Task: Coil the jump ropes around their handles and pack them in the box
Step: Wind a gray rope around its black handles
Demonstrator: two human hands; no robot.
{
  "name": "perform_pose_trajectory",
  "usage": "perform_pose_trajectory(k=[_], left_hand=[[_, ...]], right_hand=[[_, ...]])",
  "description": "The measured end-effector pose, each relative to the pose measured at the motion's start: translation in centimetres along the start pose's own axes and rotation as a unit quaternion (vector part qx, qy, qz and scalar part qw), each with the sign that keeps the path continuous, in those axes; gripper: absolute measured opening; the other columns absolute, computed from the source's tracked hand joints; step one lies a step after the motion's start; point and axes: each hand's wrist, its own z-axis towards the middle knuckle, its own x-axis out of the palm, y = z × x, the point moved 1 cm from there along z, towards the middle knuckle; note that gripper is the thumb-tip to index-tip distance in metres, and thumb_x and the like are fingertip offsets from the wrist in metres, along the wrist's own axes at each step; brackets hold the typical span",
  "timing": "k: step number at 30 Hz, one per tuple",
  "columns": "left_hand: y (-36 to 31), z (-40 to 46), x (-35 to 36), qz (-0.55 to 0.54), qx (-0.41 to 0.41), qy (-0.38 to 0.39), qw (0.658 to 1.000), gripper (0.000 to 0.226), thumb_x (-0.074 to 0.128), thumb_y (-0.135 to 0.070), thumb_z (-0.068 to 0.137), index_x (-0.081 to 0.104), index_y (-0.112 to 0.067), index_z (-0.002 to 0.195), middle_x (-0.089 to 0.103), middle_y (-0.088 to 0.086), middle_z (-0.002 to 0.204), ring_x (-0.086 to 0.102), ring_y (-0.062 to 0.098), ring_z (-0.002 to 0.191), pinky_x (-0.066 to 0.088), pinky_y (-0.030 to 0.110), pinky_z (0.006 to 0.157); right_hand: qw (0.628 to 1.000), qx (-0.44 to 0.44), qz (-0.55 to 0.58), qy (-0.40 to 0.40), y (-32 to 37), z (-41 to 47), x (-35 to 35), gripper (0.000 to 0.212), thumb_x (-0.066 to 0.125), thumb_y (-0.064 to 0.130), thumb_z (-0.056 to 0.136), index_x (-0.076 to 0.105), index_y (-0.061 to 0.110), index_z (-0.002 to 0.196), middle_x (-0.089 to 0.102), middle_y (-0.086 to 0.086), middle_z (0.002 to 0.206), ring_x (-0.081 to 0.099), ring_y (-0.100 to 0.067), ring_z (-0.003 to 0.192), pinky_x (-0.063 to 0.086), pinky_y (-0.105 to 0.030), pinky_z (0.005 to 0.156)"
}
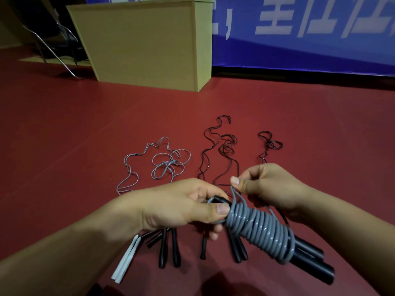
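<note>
My left hand (181, 205) grips the top end of a pair of black handles (310, 264), thumb pressed on the grey rope coil (259, 229) wound tightly around them. My right hand (269, 184) pinches a loose loop of the grey rope just above the coil. Several other jump ropes lie uncoiled on the red floor: a thin grey one (162, 163) with white handles (126, 261), and black ones (226, 148) with black handles (168, 248) pointing toward me.
A tall beige box-like cabinet (147, 43) stands on the floor at the back. Behind it to the left is a metal chair frame (53, 45). A blue banner (299, 28) covers the wall at right. Red floor (64, 135) spreads all around.
</note>
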Motion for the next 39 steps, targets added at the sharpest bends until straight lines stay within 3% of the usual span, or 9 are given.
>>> perform_pose_trajectory(k=[3, 5, 9, 13, 16, 20, 29, 33, 39], left_hand=[[-0.1, -0.1, -0.2, -0.005, 0.019, 0.0, 1.0, 0.02, 0.056, -0.017, 0.091, 0.06, -0.001, 0.103, 0.059, 0.01, 0.083, 0.061, 0.017, 0.074, 0.052, 0.025, 0.074], [-0.1, -0.2, -0.2, -0.016, 0.034, -0.009, 0.999, 0.028, 0.064, -0.021, 0.089, 0.06, 0.002, 0.104, 0.062, 0.01, 0.084, 0.062, 0.018, 0.075, 0.052, 0.025, 0.074], [-0.2, -0.2, -0.3, -0.09, 0.074, -0.108, 0.987, 0.026, 0.066, -0.021, 0.085, 0.063, -0.002, 0.102, 0.066, 0.003, 0.076, 0.063, 0.014, 0.069, 0.054, 0.023, 0.068], [-0.3, 0.2, -0.9, -0.156, 0.094, -0.227, 0.957, 0.021, 0.063, -0.022, 0.085, 0.063, -0.004, 0.095, 0.064, 0.002, 0.072, 0.059, 0.01, 0.062, 0.054, 0.022, 0.062], [0.1, 0.5, -1.3, -0.143, 0.086, -0.288, 0.943, 0.02, 0.061, -0.028, 0.079, 0.064, -0.01, 0.087, 0.064, 0.002, 0.071, 0.057, 0.009, 0.059, 0.053, 0.021, 0.059], [0.8, 0.8, -1.7, -0.11, 0.057, -0.346, 0.93, 0.014, 0.058, -0.021, 0.094, 0.064, -0.009, 0.089, 0.065, -0.002, 0.069, 0.055, 0.007, 0.057, 0.052, 0.02, 0.057], [1.3, 1.3, -1.7, -0.059, 0.062, -0.371, 0.924, 0.012, 0.057, -0.016, 0.096, 0.066, -0.01, 0.09, 0.066, -0.004, 0.066, 0.055, 0.005, 0.055, 0.049, 0.017, 0.055], [1.5, 1.4, -1.8, -0.042, 0.065, -0.369, 0.926, 0.011, 0.058, -0.014, 0.096, 0.067, -0.01, 0.091, 0.067, -0.003, 0.067, 0.056, 0.005, 0.056, 0.049, 0.016, 0.055], [1.4, 1.6, -2.4, -0.059, 0.093, -0.42, 0.901, 0.01, 0.058, -0.013, 0.095, 0.066, -0.007, 0.096, 0.067, 0.001, 0.07, 0.055, 0.004, 0.055, 0.05, 0.015, 0.054]], right_hand=[[1.0, 0.002, -0.009, 0.023, 0.1, 0.1, 0.2, 0.051, 0.075, 0.043, 0.063, 0.066, -0.003, 0.083, 0.055, -0.015, 0.065, 0.047, -0.021, 0.054, 0.04, -0.026, 0.052], [0.998, 0.013, -0.033, 0.049, 0.2, 0.1, 0.2, 0.048, 0.074, 0.043, 0.064, 0.067, 0.003, 0.089, 0.066, -0.009, 0.072, 0.058, -0.016, 0.059, 0.049, -0.025, 0.056], [0.997, -0.021, 0.013, 0.071, -0.8, -0.3, 0.8, 0.008, 0.058, 0.004, 0.09, 0.059, 0.006, 0.083, 0.057, -0.004, 0.064, 0.054, -0.014, 0.053, 0.046, -0.024, 0.048], [0.999, -0.019, -0.039, 0.026, -0.6, -0.7, 2.5, 0.017, 0.057, 0.024, 0.096, 0.06, 0.013, 0.083, 0.058, -0.001, 0.062, 0.055, -0.015, 0.056, 0.044, -0.025, 0.048], [0.995, -0.03, -0.07, 0.068, 0.1, -1.1, 3.5, 0.016, 0.052, 0.02, 0.099, 0.059, 0.013, 0.086, 0.062, -0.001, 0.066, 0.056, -0.014, 0.056, 0.047, -0.027, 0.051], [0.989, -0.026, -0.119, 0.088, -0.1, -1.3, 4.0, 0.018, 0.047, 0.017, 0.101, 0.061, 0.013, 0.091, 0.065, 0.002, 0.071, 0.061, -0.012, 0.059, 0.047, -0.024, 0.06], [0.987, 0.002, -0.105, 0.125, -0.1, -1.2, 3.4, 0.026, 0.045, 0.016, 0.102, 0.066, 0.017, 0.085, 0.066, 0.003, 0.072, 0.057, -0.008, 0.066, 0.045, -0.018, 0.063], [0.983, 0.009, -0.107, 0.15, 0.1, -1.3, 3.3, 0.029, 0.04, 0.017, 0.103, 0.063, 0.017, 0.086, 0.063, 0.003, 0.068, 0.056, -0.014, 0.065, 0.043, -0.026, 0.065], [0.997, 0.041, 0.041, 0.057, 0.3, -0.9, 4.1, 0.029, 0.038, 0.025, 0.104, 0.062, 0.014, 0.092, 0.042, 0.005, 0.057, 0.032, -0.011, 0.048, 0.029, -0.023, 0.048]])
